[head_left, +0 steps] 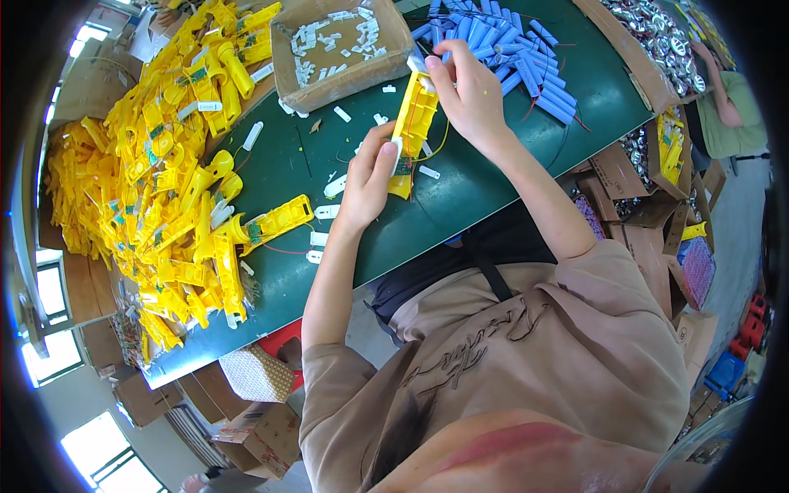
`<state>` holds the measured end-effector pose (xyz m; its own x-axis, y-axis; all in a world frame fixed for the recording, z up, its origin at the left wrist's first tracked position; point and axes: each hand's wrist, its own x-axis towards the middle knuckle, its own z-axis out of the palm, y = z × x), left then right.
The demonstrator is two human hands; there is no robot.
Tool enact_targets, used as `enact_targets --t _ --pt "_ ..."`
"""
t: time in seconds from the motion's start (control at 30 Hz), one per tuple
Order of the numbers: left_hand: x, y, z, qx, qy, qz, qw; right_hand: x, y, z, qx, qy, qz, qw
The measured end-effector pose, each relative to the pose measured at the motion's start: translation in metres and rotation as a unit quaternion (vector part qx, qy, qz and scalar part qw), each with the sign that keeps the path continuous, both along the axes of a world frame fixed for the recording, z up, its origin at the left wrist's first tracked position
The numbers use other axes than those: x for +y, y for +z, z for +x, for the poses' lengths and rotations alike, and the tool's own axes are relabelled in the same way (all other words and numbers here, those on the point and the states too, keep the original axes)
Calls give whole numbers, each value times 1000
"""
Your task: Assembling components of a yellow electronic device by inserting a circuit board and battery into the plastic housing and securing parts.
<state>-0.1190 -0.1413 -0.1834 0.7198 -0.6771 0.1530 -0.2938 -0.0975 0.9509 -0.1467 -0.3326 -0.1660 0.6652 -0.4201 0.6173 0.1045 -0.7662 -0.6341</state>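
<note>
My left hand (370, 182) is closed around the lower part of a yellow plastic housing (417, 115), which is tilted over the table. A small white part shows beside the left fingers, and a circuit board with thin wires is at the housing's lower end. My right hand (470, 94) pinches at the housing's upper end, by a small white piece (417, 63). Exactly what lies between those fingertips is hidden. Beyond the right hand lies a heap of blue cylindrical cells (526, 62) with red and black wires.
A large pile of yellow housings (156, 197) covers the table's left side. A cardboard box (329, 99) holds small white parts; more lie loose on the green table (460, 209). Shiny metal parts (657, 41) fill a box at far right, near another person's arm (723, 99).
</note>
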Motion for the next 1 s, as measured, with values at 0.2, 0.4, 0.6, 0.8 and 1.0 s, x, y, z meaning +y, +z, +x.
enact_targets --t 0.2,0.4,0.6,0.8,1.0 --pt "1 4 -1 248 -56 -89 963 -33 -8 -6 50 330 255 908" --pt "1 9 -9 335 -64 -120 932 -12 -12 -14 -22 233 45 971" --pt "-2 4 0 340 -46 -131 930 8 -31 -12 8 336 297 894" --pt "-5 0 3 339 -45 -144 929 15 -13 -18 10 397 453 798" --pt "-9 -12 -4 357 -83 -173 914 31 -12 -12 -16 354 512 782"
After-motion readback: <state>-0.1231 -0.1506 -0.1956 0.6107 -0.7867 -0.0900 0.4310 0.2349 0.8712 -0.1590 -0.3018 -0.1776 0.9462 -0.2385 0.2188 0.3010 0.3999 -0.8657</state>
